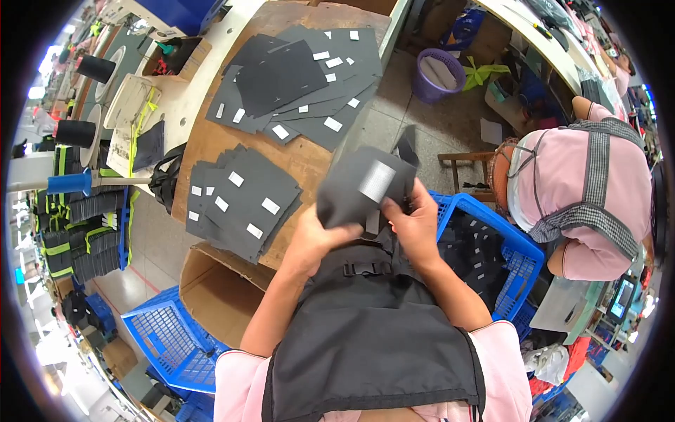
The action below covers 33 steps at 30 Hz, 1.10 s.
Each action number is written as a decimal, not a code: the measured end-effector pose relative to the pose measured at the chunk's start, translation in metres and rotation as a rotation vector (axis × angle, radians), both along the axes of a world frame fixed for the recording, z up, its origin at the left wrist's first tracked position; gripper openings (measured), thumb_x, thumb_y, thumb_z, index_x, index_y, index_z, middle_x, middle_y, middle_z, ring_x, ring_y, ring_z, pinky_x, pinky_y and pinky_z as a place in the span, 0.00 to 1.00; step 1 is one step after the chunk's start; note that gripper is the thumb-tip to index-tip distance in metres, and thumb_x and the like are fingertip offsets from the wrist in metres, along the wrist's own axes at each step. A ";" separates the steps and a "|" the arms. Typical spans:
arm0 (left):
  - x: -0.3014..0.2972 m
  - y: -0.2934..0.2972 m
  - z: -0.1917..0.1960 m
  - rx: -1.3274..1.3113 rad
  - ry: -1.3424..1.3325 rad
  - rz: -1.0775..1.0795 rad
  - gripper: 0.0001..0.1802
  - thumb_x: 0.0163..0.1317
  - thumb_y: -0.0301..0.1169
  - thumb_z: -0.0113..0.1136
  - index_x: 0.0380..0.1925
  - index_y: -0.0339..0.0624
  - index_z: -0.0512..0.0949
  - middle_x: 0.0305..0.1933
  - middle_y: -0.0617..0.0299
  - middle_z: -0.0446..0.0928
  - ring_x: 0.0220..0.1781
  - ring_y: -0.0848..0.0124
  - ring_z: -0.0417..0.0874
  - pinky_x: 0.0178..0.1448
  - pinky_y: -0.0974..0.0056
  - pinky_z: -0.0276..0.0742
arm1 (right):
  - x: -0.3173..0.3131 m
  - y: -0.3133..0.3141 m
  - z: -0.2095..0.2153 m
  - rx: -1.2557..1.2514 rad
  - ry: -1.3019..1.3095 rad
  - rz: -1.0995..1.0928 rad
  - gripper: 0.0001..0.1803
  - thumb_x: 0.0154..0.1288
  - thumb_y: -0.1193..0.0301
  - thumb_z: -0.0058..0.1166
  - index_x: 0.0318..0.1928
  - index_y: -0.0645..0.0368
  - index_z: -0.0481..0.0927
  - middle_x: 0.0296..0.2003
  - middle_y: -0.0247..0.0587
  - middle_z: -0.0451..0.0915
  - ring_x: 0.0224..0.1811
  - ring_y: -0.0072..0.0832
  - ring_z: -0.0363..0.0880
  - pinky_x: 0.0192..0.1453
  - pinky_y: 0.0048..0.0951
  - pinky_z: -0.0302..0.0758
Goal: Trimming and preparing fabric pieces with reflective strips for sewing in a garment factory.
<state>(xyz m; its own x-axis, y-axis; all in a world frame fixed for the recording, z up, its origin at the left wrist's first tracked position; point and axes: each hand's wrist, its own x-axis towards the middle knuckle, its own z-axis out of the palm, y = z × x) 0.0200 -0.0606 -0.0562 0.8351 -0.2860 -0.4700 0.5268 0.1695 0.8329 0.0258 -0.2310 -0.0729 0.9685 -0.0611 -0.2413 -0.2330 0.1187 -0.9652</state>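
Note:
Between my hands a dark grey fabric piece (pixel 343 184) is held up and bent, a shiny silver-white rectangular patch on its face. My left hand (pixel 314 238) is closed on its lower left edge, with the thumb reaching across the bottom. At the lower right edge, below the patch, my right hand (pixel 416 224) pinches the piece between thumb and fingers. Just left of it, a fanned stack of dark grey pieces with white labels (pixel 242 200) lies on the wooden tabletop (pixel 320 163). A larger overlapping pile of similar pieces (pixel 281 77) spreads farther back.
To my right stands a blue plastic crate (pixel 517 281) of dark labelled pieces. A cardboard box (pixel 225 285) and another blue crate (pixel 172 337) sit lower left. A purple bin (pixel 437 76) is on the floor beyond. At right, a person in pink (pixel 562 190) sits close by.

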 end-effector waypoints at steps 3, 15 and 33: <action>0.001 0.005 -0.017 0.041 0.126 0.233 0.15 0.52 0.23 0.56 0.42 0.31 0.75 0.38 0.57 0.77 0.43 0.72 0.77 0.44 0.68 0.73 | 0.002 -0.002 0.010 0.175 0.075 0.009 0.11 0.59 0.77 0.55 0.44 0.60 0.74 0.31 0.26 0.76 0.25 0.09 0.68 0.26 0.13 0.65; 0.000 -0.015 0.002 -0.127 0.071 0.250 0.25 0.52 0.24 0.64 0.51 0.34 0.70 0.48 0.58 0.75 0.49 0.70 0.76 0.55 0.63 0.71 | 0.000 -0.009 -0.006 -0.051 -0.094 0.008 0.19 0.57 0.75 0.58 0.49 0.61 0.71 0.37 0.34 0.71 0.30 0.17 0.69 0.34 0.20 0.69; -0.004 -0.007 -0.010 -0.108 0.030 0.377 0.23 0.52 0.22 0.63 0.49 0.34 0.71 0.48 0.58 0.75 0.49 0.71 0.75 0.55 0.66 0.70 | -0.024 -0.031 0.025 -0.842 -0.620 0.424 0.17 0.40 0.78 0.66 0.35 0.58 0.78 0.25 0.39 0.72 0.24 0.32 0.73 0.29 0.30 0.72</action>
<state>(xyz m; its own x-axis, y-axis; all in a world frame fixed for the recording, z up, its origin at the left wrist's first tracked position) 0.0161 -0.0672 -0.0661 0.8772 -0.0115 -0.4801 0.4352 0.4416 0.7846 0.0014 -0.2616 -0.0478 0.8881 0.3849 0.2511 0.4475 -0.5994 -0.6637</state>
